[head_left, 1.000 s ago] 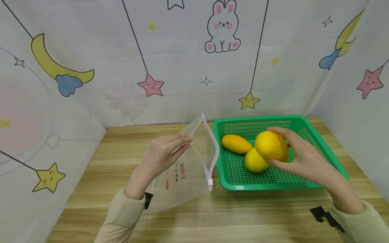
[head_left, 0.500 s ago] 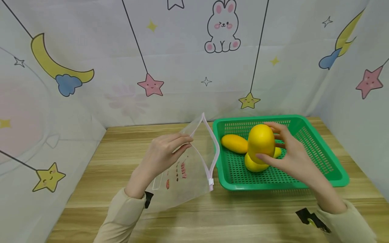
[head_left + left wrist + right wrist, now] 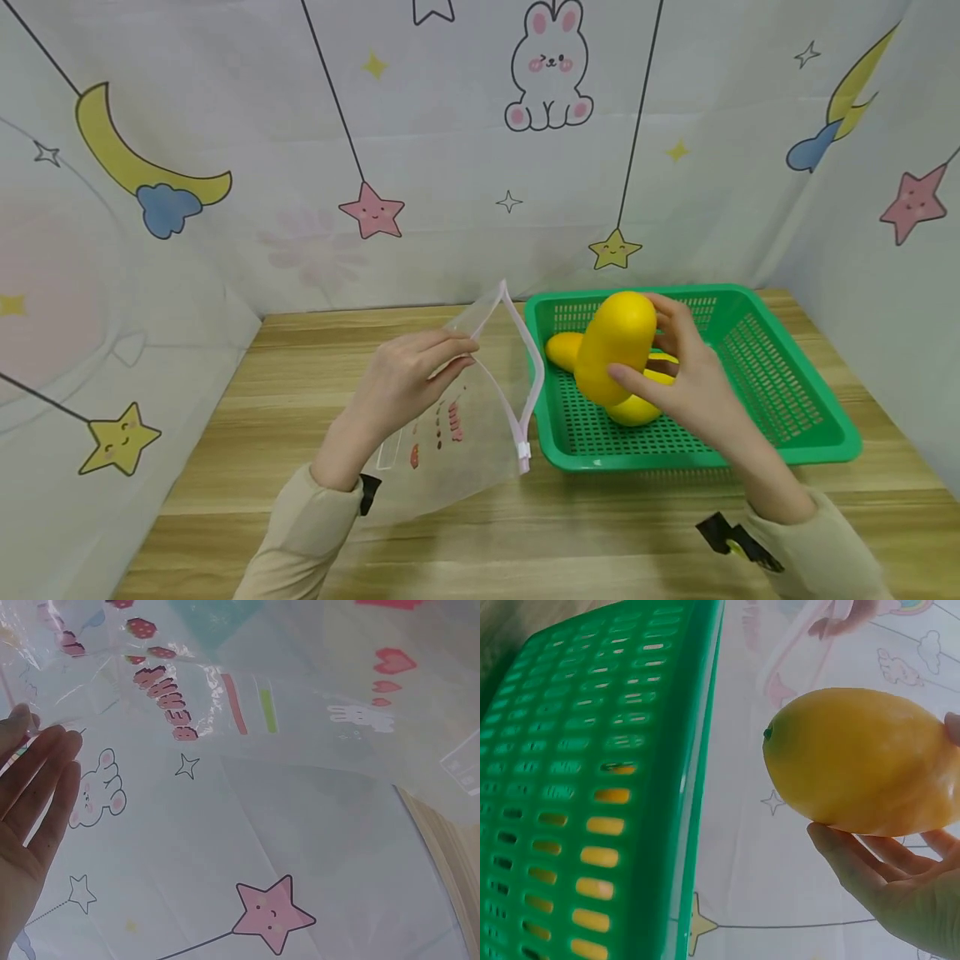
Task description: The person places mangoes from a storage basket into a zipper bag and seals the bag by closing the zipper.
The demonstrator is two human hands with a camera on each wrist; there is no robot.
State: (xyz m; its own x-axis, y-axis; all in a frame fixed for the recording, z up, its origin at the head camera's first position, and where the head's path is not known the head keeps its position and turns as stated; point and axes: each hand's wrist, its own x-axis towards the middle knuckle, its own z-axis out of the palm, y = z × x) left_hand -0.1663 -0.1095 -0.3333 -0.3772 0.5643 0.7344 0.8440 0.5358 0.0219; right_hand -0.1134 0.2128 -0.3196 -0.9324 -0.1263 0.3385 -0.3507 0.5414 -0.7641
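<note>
My right hand [image 3: 693,383] grips a yellow mango [image 3: 617,346], tilted and raised over the left part of the green basket [image 3: 705,460]. In the right wrist view the mango [image 3: 862,761] shows a small dark stem spot, with fingertips beneath it. With thumb and fingers my left hand [image 3: 405,379] pinches the rim of a clear slider bag [image 3: 457,454], whose mouth gapes toward the basket. Strawberries and lettering are printed on the bag [image 3: 292,742] in the left wrist view. Another yellow fruit [image 3: 562,350] and a lemon-like one [image 3: 633,410] lie in the basket, partly hidden behind the mango.
A wooden table [image 3: 300,367] carries the bag and basket. The basket's rim stands close to the bag's mouth. A white cloth backdrop [image 3: 450,150] with printed stars and a rabbit rises behind and at both sides.
My right hand has carried the mango left and slightly up, and it has turned so its long side shows. My left hand and the bag have barely moved.
</note>
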